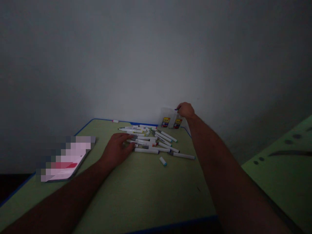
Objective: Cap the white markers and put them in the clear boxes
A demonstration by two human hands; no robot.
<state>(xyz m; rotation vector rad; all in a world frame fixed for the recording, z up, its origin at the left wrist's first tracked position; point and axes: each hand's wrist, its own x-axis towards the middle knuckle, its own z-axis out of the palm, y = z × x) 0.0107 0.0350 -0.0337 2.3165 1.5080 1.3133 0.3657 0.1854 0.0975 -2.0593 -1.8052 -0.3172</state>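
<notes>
Many white markers [146,150] with coloured ends lie in a loose pile across the middle of the table. My left hand [116,150] is at the pile's left side, fingers stretched apart, its fingertips at the ends of several markers. At the back, against the wall, two clear plastic cases [165,121] with yellow and dark labels stand upright. Above the right-hand case, my right hand [186,110] is closed on a marker with a purple end [175,109]. Most of that marker is hidden by the fingers or blurred by the dim light.
A phone or tablet [68,161] with a pixelated screen lies on the left of the green table [136,198], which has a blue edge. One loose cap [163,161] lies in front of the pile, another [115,121] at the back edge. A green surface [287,172] is on the right.
</notes>
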